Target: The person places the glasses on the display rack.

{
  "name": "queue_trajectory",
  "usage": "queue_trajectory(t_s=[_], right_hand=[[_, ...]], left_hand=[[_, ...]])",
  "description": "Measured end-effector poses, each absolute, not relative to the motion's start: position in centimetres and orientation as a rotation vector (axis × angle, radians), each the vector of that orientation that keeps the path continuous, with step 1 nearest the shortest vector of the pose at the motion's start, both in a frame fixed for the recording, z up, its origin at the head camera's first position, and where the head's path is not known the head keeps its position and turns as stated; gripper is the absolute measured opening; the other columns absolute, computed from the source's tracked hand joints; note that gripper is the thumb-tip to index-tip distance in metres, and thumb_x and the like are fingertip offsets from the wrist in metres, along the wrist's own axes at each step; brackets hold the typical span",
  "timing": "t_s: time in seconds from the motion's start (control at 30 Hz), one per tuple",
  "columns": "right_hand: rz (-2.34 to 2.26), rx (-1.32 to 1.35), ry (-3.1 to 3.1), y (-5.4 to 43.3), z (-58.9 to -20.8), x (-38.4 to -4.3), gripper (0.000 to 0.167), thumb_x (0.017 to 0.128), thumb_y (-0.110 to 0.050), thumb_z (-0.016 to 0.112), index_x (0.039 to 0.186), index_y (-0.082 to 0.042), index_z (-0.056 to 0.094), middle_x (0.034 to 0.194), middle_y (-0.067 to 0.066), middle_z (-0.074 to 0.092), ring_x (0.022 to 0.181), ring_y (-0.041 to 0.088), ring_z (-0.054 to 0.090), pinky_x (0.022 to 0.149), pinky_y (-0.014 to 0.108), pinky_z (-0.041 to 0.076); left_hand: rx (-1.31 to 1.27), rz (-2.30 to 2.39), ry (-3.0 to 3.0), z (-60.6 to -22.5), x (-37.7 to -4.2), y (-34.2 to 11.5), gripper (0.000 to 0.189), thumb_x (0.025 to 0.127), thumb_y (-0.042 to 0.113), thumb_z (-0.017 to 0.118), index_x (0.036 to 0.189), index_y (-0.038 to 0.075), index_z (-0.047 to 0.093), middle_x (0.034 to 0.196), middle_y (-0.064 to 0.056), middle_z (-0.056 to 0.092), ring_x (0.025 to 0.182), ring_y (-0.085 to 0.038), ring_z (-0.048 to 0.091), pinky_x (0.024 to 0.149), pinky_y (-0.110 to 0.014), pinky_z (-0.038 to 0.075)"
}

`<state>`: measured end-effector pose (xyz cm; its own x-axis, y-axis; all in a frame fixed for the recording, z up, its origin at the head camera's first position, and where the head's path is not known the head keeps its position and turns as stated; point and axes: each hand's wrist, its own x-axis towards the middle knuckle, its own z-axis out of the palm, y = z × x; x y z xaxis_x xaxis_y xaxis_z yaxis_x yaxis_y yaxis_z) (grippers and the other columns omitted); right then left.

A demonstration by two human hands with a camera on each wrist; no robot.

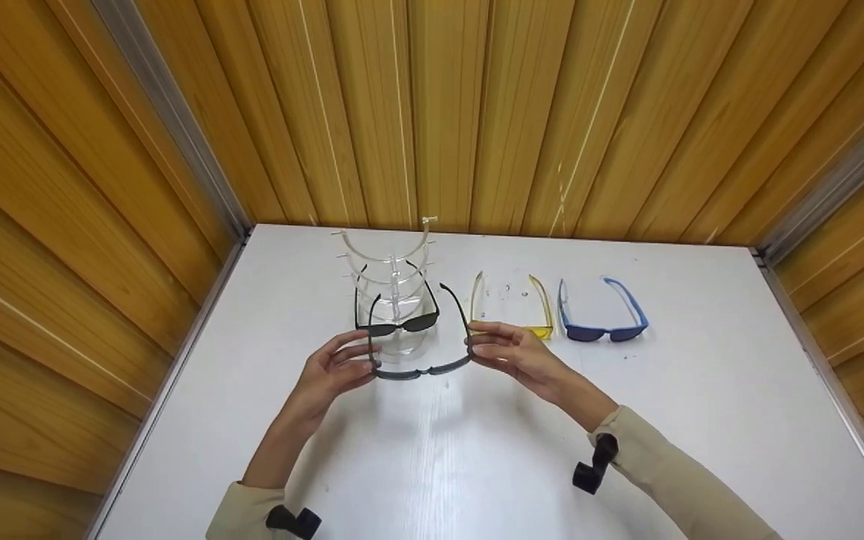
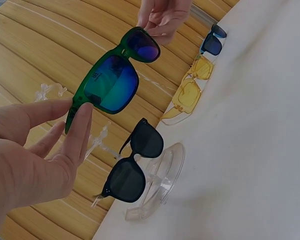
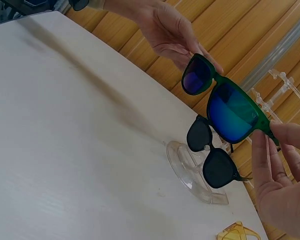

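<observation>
Green-framed sunglasses (image 2: 110, 82) with blue mirrored lenses are held up by both hands, temples unfolded and pointing away. My left hand (image 1: 331, 375) pinches the left temple near its hinge between thumb and fingers. On the other side my right hand (image 1: 518, 356) pinches the right temple the same way. Just behind them stands a clear plastic display stand (image 1: 394, 281) with several curved tiers. Black sunglasses (image 2: 127, 172) sit on its low tier, above the clear base (image 3: 182, 167). In the head view the green pair partly overlaps the stand's base.
Yellow glasses (image 2: 187, 92) lie unfolded right of the stand, partly covered by my right hand in the head view. Farther right lie blue sunglasses (image 1: 604, 330). The white table (image 1: 717, 420) meets wood-patterned walls (image 1: 447, 112) at the back and sides.
</observation>
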<state>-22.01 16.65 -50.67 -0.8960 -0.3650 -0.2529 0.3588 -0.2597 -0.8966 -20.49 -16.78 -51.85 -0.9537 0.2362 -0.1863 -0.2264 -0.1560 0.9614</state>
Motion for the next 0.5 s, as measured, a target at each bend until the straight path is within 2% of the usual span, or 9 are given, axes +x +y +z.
queue_trajectory(t_s=[0.27, 0.5], right_hand=[[-2.203, -0.016, 1.608, 14.8, -49.5, -24.0, 0.05, 0.095, 0.007, 0.064, 0.143, 0.009, 0.051, 0.109, 0.002, 0.074, 0.103, 0.012, 0.072, 0.103, 0.033, 0.058], [-2.226, -0.013, 1.622, 14.0, -49.2, -25.7, 0.052, 0.095, 0.01, 0.061, 0.145, 0.01, 0.047, 0.111, 0.005, 0.072, 0.102, 0.013, 0.071, 0.103, 0.031, 0.057]], left_hand=[[0.008, 2.143, 1.898, -50.9, -22.9, -17.9, 0.059, 0.092, 0.001, 0.072, 0.147, 0.006, 0.051, 0.14, -0.021, 0.063, 0.117, -0.025, 0.07, 0.096, -0.03, 0.061], [-0.018, 2.142, 1.909, -50.5, -25.1, -18.2, 0.058, 0.093, -0.002, 0.069, 0.147, 0.005, 0.051, 0.143, -0.022, 0.06, 0.117, -0.022, 0.07, 0.097, -0.03, 0.06]])
